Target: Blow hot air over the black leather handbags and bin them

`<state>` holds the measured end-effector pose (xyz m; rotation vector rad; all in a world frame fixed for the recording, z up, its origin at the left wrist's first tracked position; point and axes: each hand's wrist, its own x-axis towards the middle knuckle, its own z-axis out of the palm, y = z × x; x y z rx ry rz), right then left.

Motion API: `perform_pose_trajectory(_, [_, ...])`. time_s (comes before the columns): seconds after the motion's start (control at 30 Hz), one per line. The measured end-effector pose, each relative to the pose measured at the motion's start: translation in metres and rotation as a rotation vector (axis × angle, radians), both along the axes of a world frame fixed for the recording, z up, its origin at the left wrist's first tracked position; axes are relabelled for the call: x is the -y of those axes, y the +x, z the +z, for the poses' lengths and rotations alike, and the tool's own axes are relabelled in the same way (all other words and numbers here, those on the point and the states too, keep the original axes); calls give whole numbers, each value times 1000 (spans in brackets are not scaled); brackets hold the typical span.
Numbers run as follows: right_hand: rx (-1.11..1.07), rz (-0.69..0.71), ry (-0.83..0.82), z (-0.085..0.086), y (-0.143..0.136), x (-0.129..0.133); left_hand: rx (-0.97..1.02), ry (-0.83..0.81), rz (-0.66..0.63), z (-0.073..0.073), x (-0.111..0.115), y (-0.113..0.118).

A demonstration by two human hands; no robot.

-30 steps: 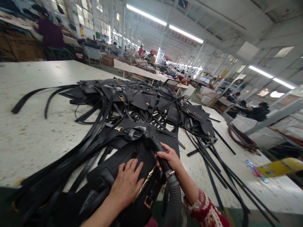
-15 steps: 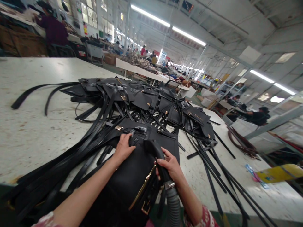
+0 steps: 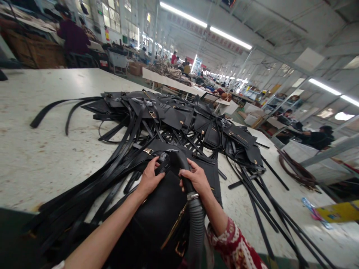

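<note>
A black leather bag (image 3: 157, 216) with gold zips and a gold buckle lies at the near edge of the table. My left hand (image 3: 150, 178) grips its upper edge, thumb on top and fingers curled into the dark material. My right hand (image 3: 198, 178) is wrapped around a black hose nozzle (image 3: 185, 168), which joins a grey corrugated hose (image 3: 195, 220) at a metal clamp. The nozzle's tip is over the bag, just right of my left fingers. Crumpled clear plastic (image 3: 165, 154) shows at the bag's upper edge.
A heap of black bags (image 3: 179, 114) covers the middle of the pale table (image 3: 64, 160), with long straps (image 3: 92, 190) trailing left and right. Brown straps (image 3: 297, 172) and a yellow object (image 3: 338, 212) lie on the right. A person in purple (image 3: 74, 35) sits beyond the table.
My right hand has brought the nozzle up and left, closer to my left hand. My left hand stays on the bag's edge. The whole view has shifted slightly.
</note>
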<state>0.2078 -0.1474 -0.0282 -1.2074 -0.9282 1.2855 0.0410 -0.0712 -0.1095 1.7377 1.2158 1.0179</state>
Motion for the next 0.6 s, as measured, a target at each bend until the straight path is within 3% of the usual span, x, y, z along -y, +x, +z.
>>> perform_pose_trajectory(0.13, [-22, 40, -14, 7, 7, 19, 73, -146, -40, 1, -8, 0])
perform_pose_trajectory(0.37, [-112, 119, -89, -7, -2, 56, 238, -335, -307, 12, -3, -10])
perform_pose_trajectory(0.6, [-93, 120, -112, -9, -19, 85, 309, -397, -365, 18, 10, -16])
